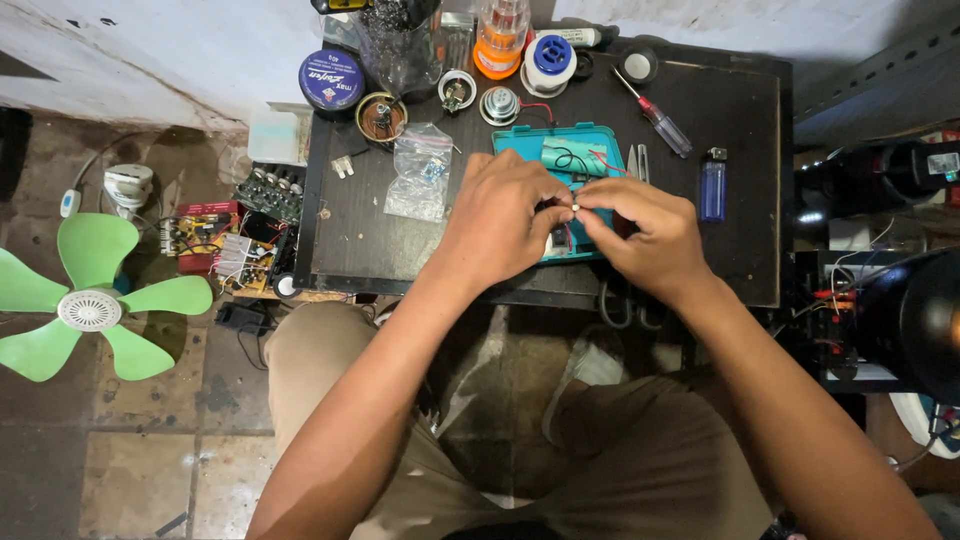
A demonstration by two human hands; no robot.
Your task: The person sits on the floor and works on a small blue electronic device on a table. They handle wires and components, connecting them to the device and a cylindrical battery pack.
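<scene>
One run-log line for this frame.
left hand + right hand: pinch small metal part | over teal case | red screwdriver, blue lighter right

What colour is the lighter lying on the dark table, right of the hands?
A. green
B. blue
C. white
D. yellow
B. The lighter is see-through blue with a metal top, lying on the dark table just right of the right hand, below the red-handled screwdriver.
</scene>
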